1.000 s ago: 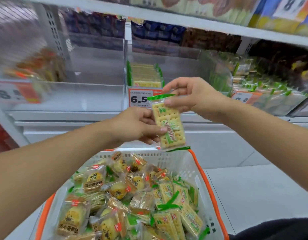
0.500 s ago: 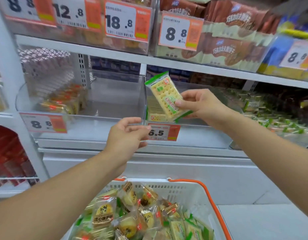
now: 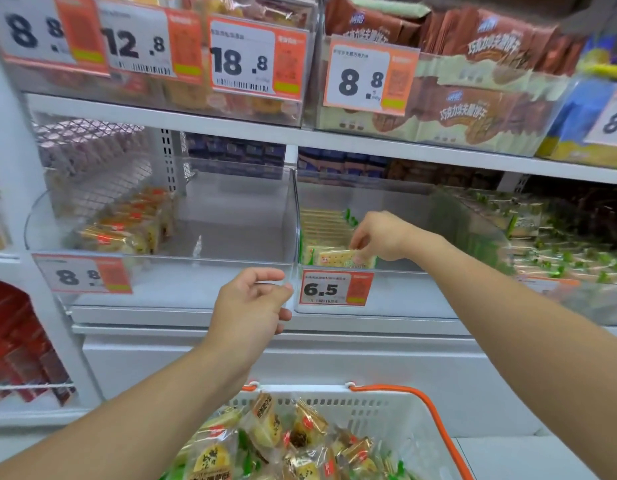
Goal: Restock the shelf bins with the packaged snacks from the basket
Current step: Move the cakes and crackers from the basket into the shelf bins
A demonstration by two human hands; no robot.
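A white shelf unit (image 3: 386, 140) fills most of the view, with clear plastic bins on its levels. On the upper level the bins hold brown and cream packages and carry price tags reading 12.8, 18.8 and 8.8. On the middle level, the left clear bin (image 3: 161, 271) has a few orange-labelled snack packs at its left side and a tag reading 8.8. Just beside it on the right is the middle clear bin (image 3: 397, 296), with an orange price tag (image 3: 336, 288) reading 6.5 on its front wall. Further right another bin holds green-and-clear packs.

At the bottom stands a white basket (image 3: 383, 414) with an orange handle (image 3: 435, 424); it contains many packaged snacks (image 3: 283, 445), yellow cakes and green-edged crackers mixed together.

The right hand (image 3: 378, 239) reaches into the middle bin from above. Its fingers are curled down and pinch a cracker packet (image 3: 338, 258), which lies at the front of the bin, against a row of the same crackers (image 3: 322, 225) stacked behind it.

The left hand (image 3: 253, 301) hangs in front of the shelf, near the divide between the two bins. Its fingers are loosely curled and it holds nothing
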